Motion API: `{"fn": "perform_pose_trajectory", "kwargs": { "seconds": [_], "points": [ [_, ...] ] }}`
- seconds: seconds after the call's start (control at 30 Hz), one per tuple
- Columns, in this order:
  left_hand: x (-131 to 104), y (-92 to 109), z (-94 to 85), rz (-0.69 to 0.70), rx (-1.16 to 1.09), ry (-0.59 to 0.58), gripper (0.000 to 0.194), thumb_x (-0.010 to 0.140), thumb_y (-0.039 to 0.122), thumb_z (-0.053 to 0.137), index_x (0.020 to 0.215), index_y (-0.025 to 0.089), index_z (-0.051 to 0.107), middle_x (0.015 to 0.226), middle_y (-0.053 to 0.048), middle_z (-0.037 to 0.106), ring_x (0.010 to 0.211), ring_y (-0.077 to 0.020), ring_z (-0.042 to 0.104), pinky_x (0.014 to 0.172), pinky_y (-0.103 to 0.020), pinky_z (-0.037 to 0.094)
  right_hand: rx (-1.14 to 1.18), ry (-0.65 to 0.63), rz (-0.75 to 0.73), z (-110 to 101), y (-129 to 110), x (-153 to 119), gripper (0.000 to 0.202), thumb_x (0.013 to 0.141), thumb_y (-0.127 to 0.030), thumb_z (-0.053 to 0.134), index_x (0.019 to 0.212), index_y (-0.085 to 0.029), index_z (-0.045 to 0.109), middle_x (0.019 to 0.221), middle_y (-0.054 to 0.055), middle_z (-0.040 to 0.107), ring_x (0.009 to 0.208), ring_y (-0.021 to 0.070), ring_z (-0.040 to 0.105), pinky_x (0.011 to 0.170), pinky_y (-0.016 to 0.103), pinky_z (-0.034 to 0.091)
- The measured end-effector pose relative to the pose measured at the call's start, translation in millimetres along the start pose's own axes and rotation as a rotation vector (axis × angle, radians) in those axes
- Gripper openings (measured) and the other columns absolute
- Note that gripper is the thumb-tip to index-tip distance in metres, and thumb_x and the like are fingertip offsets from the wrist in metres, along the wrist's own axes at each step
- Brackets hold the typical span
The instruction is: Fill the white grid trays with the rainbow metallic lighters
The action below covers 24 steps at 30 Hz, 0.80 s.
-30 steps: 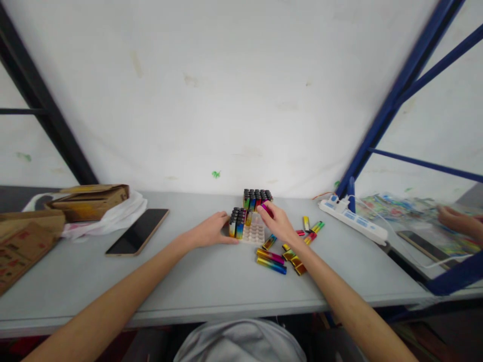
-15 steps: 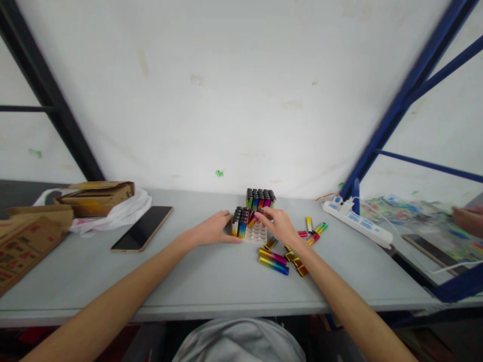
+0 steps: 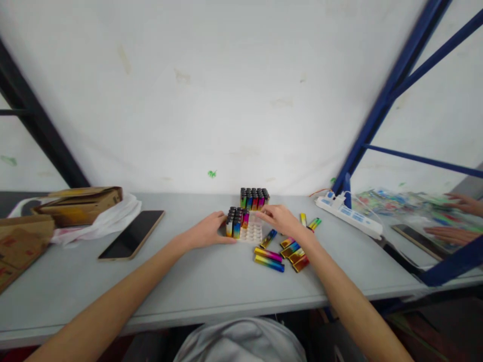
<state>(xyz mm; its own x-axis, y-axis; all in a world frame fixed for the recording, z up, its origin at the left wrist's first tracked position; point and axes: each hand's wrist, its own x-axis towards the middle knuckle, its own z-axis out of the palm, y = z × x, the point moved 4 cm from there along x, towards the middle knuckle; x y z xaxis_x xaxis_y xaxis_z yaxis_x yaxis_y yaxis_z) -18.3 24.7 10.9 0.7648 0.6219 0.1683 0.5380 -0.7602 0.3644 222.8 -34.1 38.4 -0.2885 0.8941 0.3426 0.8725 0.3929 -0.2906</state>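
Note:
A white tray with round holes lies on the table, its left part filled with upright lighters in shiny rainbow colours with black tops. My left hand grips the tray's left side, thumb at the front and fingers behind. One pink and yellow lighter stands beside the filled rows. Over the tray's back right part is my right hand, fingers apart and nothing visible in them. Loose lighters lie to the right of the tray, several under or near my right forearm.
A full block of upright lighters stands behind the tray. To the left are a phone, a cardboard box and a white plastic bag. A power strip lies right. Another person's hands show at far right.
The lighter my right hand held tilted over the tray now stands in it, and that hand has let go and drawn slightly away. The view has shifted a little to the right.

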Motion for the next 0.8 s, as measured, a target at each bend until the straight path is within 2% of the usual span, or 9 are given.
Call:
{"fn": "perform_pose_trajectory", "kwargs": {
  "seconds": [0.13,0.23,0.4,0.57,0.7,0.8],
  "points": [
    [1,-1,-0.7,-0.006,0.006,0.004,0.068,0.071,0.077,0.069,0.102,0.016,0.067,0.105,-0.013,0.066,0.1,-0.0323,0.062,0.092,-0.042,0.051,0.055,-0.004,0.124,-41,54,-24,0.035,0.1,-0.047,0.053,0.099,-0.019,0.073,0.094,0.007,0.077,0.084,0.0213,0.068,0.077,0.03,0.049],
    [0,-1,-1.5,-0.01,-0.004,0.018,0.067,0.07,0.077,0.07,0.1,0.017,0.068,0.103,-0.012,0.066,0.099,-0.032,0.062,0.091,-0.041,0.051,0.146,-0.057,0.171,-62,77,-44,0.035,0.096,-0.049,0.056,0.104,-0.02,0.074,0.102,0.007,0.077,0.091,0.0224,0.07,0.08,0.031,0.053],
    [0,1,-2.3,-0.018,-0.017,-0.005,0.067,0.071,0.074,0.07,0.104,0.017,0.067,0.109,-0.013,0.065,0.103,-0.0327,0.062,0.093,-0.042,0.051,0.205,-0.086,0.253,-76,83,-75,0.036,0.089,-0.049,0.062,0.106,-0.02,0.074,0.105,0.009,0.077,0.093,0.0242,0.072,0.077,0.032,0.056],
    [0,3,-3.2,-0.018,-0.004,-0.021,0.067,0.072,0.074,0.069,0.106,0.016,0.067,0.11,-0.013,0.065,0.104,-0.0332,0.062,0.094,-0.042,0.05,0.159,-0.119,0.27,-75,83,-97,0.035,0.088,-0.046,0.062,0.106,-0.019,0.074,0.099,0.01,0.076,0.091,0.0254,0.071,0.082,0.036,0.055],
    [0,2,-3.2,-0.016,0.006,-0.023,0.066,0.073,0.074,0.069,0.106,0.017,0.068,0.112,-0.013,0.065,0.105,-0.0328,0.062,0.094,-0.041,0.05,0.159,-0.14,0.273,-71,84,-112,0.034,0.088,-0.045,0.063,0.109,-0.021,0.074,0.11,0.01,0.074,0.098,0.0261,0.069,0.086,0.037,0.054],
    [0,1,-2.4,-0.017,-0.001,-0.016,0.066,0.072,0.075,0.069,0.105,0.018,0.068,0.112,-0.012,0.066,0.105,-0.0328,0.062,0.094,-0.041,0.05,0.161,-0.173,0.206,-65,82,-118,0.034,0.086,-0.044,0.066,0.11,-0.022,0.075,0.113,0.011,0.072,0.104,0.0273,0.066,0.095,0.04,0.051]
  ]
}}
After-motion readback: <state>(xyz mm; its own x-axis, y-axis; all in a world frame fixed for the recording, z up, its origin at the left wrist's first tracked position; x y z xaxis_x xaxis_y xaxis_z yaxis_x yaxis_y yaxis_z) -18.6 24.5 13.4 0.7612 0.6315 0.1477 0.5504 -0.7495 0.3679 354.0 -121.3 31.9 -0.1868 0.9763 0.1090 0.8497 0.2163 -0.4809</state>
